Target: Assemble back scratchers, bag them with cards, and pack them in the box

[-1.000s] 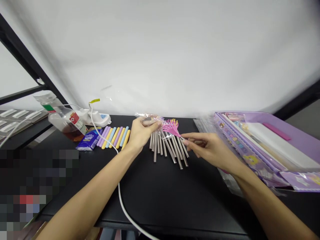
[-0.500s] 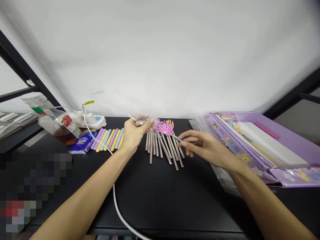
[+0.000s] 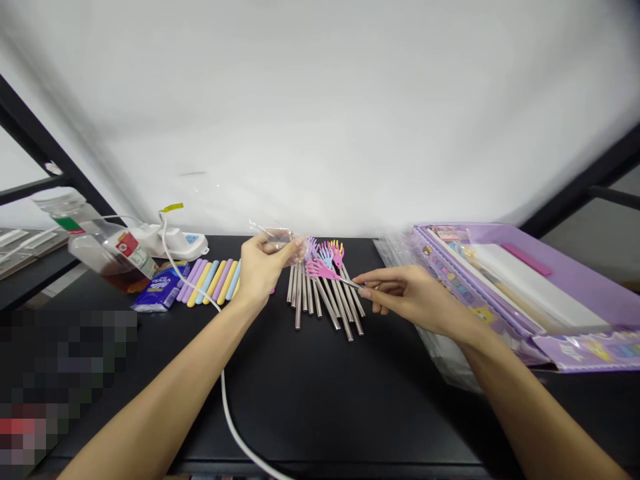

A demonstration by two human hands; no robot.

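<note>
Pink plastic hand-shaped scratcher with a slim silver metal handle [image 3: 325, 270], held aloft over the black tabletop [image 3: 320, 413]. The right hand [image 3: 407, 293] has thumb and index finger pinched together on the handle. The pink head points towards the left hand [image 3: 265, 263], whose thumb and fingers are clamped on a crinkled clear plastic wrapper [image 3: 280, 235]. Around and below lies a fanned pile of silver-handled scratchers [image 3: 328, 305] with blue, purple, pink and yellow heads; from where I stand, I cannot tell whether the held one touches them. Left of the pile: a row of rounded pastel sticks [image 3: 219, 281], a shiny blue packet [image 3: 159, 290], and a clear plastic bottle of brown liquid [image 3: 115, 250]. Behind these, a white power strip [image 3: 193, 248]; a white cable [image 3: 227, 400] crosses the sticks and passes beneath the left forearm. Right: an open purple printed box [image 3: 590, 287], beside clear plastic sheeting [image 3: 395, 257].
</note>
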